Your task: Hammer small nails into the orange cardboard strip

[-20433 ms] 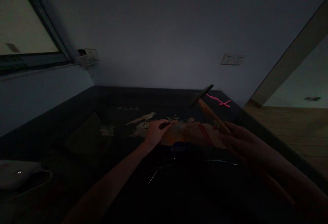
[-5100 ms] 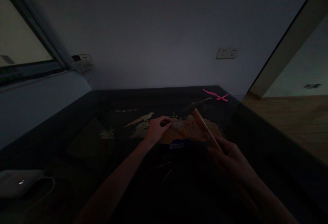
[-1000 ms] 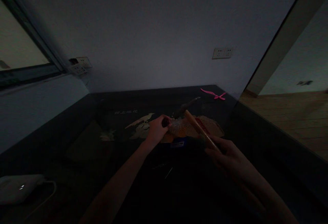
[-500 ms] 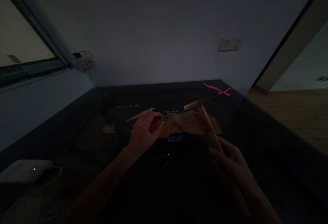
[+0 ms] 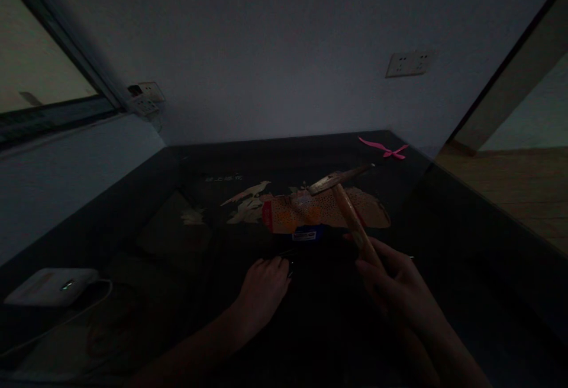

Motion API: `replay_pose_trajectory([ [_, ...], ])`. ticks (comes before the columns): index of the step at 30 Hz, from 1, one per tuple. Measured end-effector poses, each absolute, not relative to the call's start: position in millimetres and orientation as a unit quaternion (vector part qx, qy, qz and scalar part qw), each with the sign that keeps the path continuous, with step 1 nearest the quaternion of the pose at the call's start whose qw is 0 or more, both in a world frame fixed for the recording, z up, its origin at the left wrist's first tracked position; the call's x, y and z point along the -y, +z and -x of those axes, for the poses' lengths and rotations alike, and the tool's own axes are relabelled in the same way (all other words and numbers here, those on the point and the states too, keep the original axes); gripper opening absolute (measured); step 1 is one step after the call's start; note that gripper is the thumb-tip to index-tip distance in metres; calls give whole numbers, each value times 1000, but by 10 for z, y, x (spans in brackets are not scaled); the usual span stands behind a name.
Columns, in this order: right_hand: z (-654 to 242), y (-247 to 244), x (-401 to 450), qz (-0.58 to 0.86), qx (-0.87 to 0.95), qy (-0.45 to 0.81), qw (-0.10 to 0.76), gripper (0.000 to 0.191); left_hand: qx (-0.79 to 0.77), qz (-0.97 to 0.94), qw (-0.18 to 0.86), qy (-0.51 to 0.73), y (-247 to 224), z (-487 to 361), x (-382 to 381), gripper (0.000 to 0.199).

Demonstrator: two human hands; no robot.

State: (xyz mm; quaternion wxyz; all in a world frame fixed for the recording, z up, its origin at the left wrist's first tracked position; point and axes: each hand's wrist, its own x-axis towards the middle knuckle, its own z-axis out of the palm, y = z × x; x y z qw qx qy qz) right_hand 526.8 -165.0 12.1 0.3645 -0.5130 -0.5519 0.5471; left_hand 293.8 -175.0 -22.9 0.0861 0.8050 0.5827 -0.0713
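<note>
My right hand (image 5: 394,275) is closed around the wooden handle of a hammer (image 5: 355,222), whose metal head is raised toward the middle of the table. My left hand (image 5: 265,287) is low over the dark table, fingers curled down at some thin shiny pieces (image 5: 291,265); whether it grips one is hidden. Beyond the hands lies a patterned orange and red packet (image 5: 288,213), with a small blue item (image 5: 306,234) at its near edge.
A white device (image 5: 51,286) with a cable lies at the left on the dark table (image 5: 248,150). A pink ribbon (image 5: 387,151) is near the far right corner. The wall behind has sockets (image 5: 408,64).
My left hand has left the packet's left end and come down nearer to me, by the thin shiny pieces. The hammer head has shifted slightly left in view, still in my right hand.
</note>
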Motion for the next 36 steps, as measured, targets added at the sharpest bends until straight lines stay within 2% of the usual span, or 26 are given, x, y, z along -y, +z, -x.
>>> replay_pose_trajectory([
  [5, -5257, 114, 1658, 515, 537, 551, 378, 57, -570, -807, 86, -128, -192, -2974, 1732, 28],
  [9, -5249, 157, 1671, 523, 523, 551, 386, 60, -551, -815, 149, -99, -95, -2951, 1759, 19],
  [13, -5273, 134, 1654, 526, 527, 544, 387, 59, -502, -813, 293, 46, 211, -2833, 1702, 14],
  [15, -5290, 90, 1637, 525, 533, 541, 385, 56, -475, -807, 324, 136, 403, -2768, 1599, 16],
  [19, -5298, 29, 1602, 521, 539, 538, 385, 55, -476, -784, 245, 313, 607, -2705, 1174, 10],
  [22, -5271, 28, 1587, 521, 528, 544, 391, 57, -476, -729, 207, 446, 491, -2730, 769, 11],
  [24, -5249, 28, 1581, 525, 521, 545, 394, 58, -470, -703, 215, 489, 338, -2763, 555, 11],
  [29, -5231, -13, 1567, 533, 514, 548, 390, 60, -462, -698, 235, 493, 51, -2798, 358, 11],
  [36, -5220, -16, 1575, 540, 522, 557, 353, 63, -466, -725, 232, 451, 20, -2789, 398, 9],
])
